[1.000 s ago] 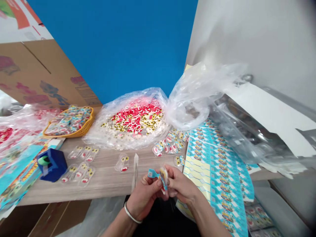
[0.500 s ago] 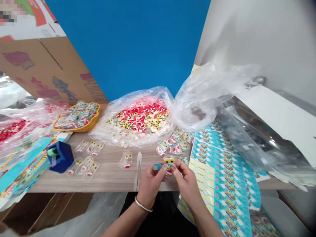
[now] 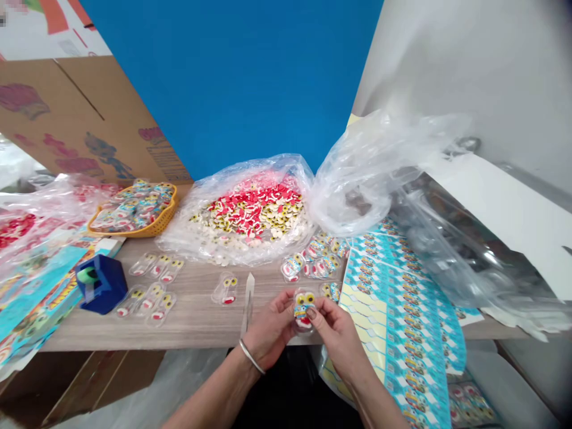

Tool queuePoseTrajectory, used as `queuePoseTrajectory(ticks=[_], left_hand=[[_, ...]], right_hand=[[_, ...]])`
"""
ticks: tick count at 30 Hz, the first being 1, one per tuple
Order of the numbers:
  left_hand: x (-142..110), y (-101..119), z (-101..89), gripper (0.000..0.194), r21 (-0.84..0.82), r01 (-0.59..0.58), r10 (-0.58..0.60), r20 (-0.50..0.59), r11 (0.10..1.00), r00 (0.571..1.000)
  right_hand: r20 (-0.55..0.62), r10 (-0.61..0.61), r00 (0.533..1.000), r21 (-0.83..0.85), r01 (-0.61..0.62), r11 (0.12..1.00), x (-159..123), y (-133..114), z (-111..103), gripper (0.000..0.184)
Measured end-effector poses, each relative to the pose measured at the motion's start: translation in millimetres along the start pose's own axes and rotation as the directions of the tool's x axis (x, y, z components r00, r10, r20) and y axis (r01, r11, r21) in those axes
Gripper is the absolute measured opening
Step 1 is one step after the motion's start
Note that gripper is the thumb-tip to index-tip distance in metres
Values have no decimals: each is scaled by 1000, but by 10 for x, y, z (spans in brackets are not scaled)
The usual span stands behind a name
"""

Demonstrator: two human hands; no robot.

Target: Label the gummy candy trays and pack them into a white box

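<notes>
Between both hands is a small clear plastic candy pack [image 3: 304, 298] with two yellow eye pieces, a red-and-white lip piece and a blue printed sticker band across it. My left hand [image 3: 273, 325], with a bangle at the wrist, pinches the pack's left side. On its right side, the fingers of my right hand [image 3: 336, 325] are closed, the thumb pressing over the band. Beside my right hand lies a sheet of blue stickers [image 3: 411, 333], its left strip bare yellow backing. A pair of tweezers [image 3: 248, 301] lies to the left of my left hand.
Clear packs without bands [image 3: 154, 301] lie at left, near a blue tape dispenser [image 3: 105, 286]. Banded packs [image 3: 319, 259] are piled behind my hands. Farther back are an open bag of candy pieces [image 3: 254, 208], a yellow basket of packs [image 3: 156, 223] and crumpled plastic [image 3: 357, 185].
The blue sticker's loose left end, which stuck out before, now lies across the pack. The pack is turned more upright, and my left hand has shifted slightly left and down.
</notes>
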State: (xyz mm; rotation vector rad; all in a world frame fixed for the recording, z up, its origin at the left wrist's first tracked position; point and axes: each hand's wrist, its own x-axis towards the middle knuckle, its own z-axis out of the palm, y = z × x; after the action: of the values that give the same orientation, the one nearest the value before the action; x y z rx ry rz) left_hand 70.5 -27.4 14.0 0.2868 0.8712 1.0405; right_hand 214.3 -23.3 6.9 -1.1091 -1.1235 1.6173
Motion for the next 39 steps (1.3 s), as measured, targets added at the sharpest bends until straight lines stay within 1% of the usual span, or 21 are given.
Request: queuePoseTrajectory(ticks=[3,5,6,8,10,11,13,14,16,18,21,23,24,25,27,29,30,31,33,36,39], left_hand=[[-1,-15,-42,31,-3,14,-14,-5,1000,1000],[17,-27,-95,24,41,-50,51,-19,998,999],[28,-29,-128,22,108,-94,96,-19,990,995],[47,-19,-202,18,330,-151,158,4,932,987],[45,12,-283,19,566,-157,175,23,810,984],[35,34,-325,22,647,-146,185,8,748,983],[-4,84,-413,31,731,-114,235,-64,673,970],[-30,109,-459,35,750,-101,266,-104,654,958],[-82,145,-545,41,766,-90,321,-157,636,934],[-115,146,-601,42,768,-81,333,-178,635,926],[-71,42,-555,36,761,-68,299,-169,645,939],[45,-93,-410,29,773,-127,297,-83,622,951],[125,-172,-310,27,782,-176,310,-23,598,950],[215,-253,-197,28,788,-223,312,41,574,949],[395,-414,33,29,800,-262,296,111,539,949],[536,-564,226,26,820,-270,286,136,504,949],[584,-635,297,25,822,-261,272,135,506,953],[617,-704,352,24,815,-242,252,122,527,960],[658,-826,422,25,769,-170,184,70,616,980],[727,-939,483,34,642,-81,126,-25,762,992],[847,-951,538,31,557,-87,150,-69,826,986]], right_hand=[[-16,6,1000,-33,-7,999,-3,48,50,27],[-23,-5,1000,-73,4,997,2,96,59,26],[-32,-18,999,-112,14,994,17,119,47,25],[-42,-36,998,-222,26,975,97,151,-13,26],[-75,-62,995,-344,33,938,266,142,-117,26],[-110,-87,990,-409,35,912,384,115,-177,26],[-216,-178,960,-532,37,846,663,17,-303,27],[-266,-230,936,-602,25,798,804,-52,-368,30],[-302,-281,911,-654,16,756,1035,-205,-508,34],[-324,-333,885,-698,14,716,1135,-336,-675,34],[-334,-406,851,-785,-13,619,992,-377,-955,35],[-320,-399,859,-827,-48,560,762,-259,-1124,35],[-321,-385,865,-832,-63,551,633,-160,-1195,35],[-339,-386,858,-824,-73,562,504,-44,-1253,35],[-394,-425,815,-799,-76,597,265,207,-1332,37],[-462,-464,756,-763,-73,642,62,425,-1367,39],[-492,-473,731,-741,-67,668,-25,506,-1371,39],[-518,-474,713,-717,-59,694,-104,567,-1371,38],[-544,-463,700,-672,-34,740,-234,628,-1362,36],[-532,-447,720,-639,5,769,-366,614,-1351,31],[-507,-419,753,-624,14,781,-413,536,-1342,26]])
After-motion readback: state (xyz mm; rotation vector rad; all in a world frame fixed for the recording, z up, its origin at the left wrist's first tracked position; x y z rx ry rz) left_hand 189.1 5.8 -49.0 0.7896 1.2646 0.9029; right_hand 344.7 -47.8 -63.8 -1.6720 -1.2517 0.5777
